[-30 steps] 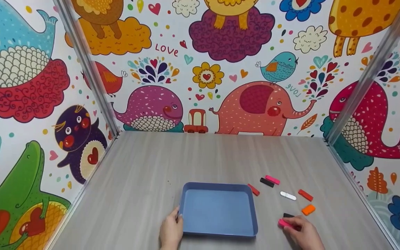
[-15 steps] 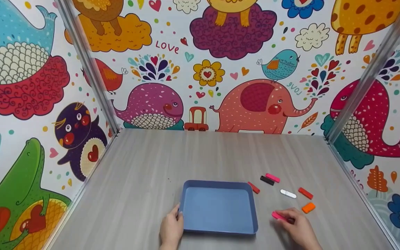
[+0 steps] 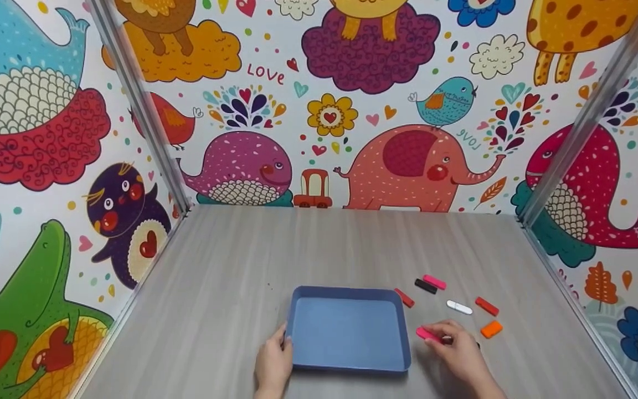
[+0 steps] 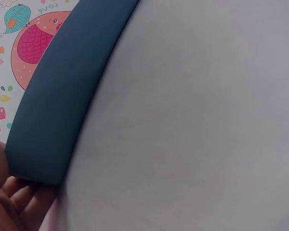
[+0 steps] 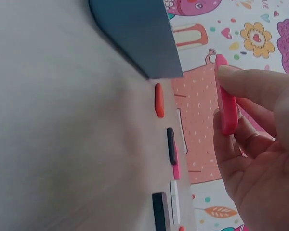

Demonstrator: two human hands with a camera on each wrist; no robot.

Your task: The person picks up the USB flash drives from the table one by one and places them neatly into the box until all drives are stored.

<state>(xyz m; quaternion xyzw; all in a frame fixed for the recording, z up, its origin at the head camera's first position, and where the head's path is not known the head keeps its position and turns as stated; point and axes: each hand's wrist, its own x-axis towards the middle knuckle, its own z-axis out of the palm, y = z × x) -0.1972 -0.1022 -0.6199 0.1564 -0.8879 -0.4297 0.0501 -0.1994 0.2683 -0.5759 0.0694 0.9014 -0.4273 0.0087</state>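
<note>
A shallow blue tray (image 3: pixel 350 369) sits on the table in the head view. At its left wall, my left hand (image 3: pixel 274 359) grips it, thumb at the rim and fingers curled at the underside in the left wrist view. My right hand (image 3: pixel 461 350) pinches a pink USB stick (image 5: pixel 227 108) between thumb and fingers, off the table, just right of the tray's right wall. Most of a black USB stick (image 5: pixel 160 211) is hidden behind this hand in the head view.
Right of the tray lie several more sticks: a red one (image 3: pixel 405 298) by its wall, a black one (image 3: pixel 426 286) against a pink one (image 3: pixel 434 281), a white one (image 3: pixel 459 307), another red one (image 3: pixel 487 306) and an orange one (image 3: pixel 491 329). Patterned panels (image 3: pixel 330 155) enclose the table.
My right hand has lifted the pink stick and carried it leftward, close to the tray. My left hand keeps its hold on the tray.
</note>
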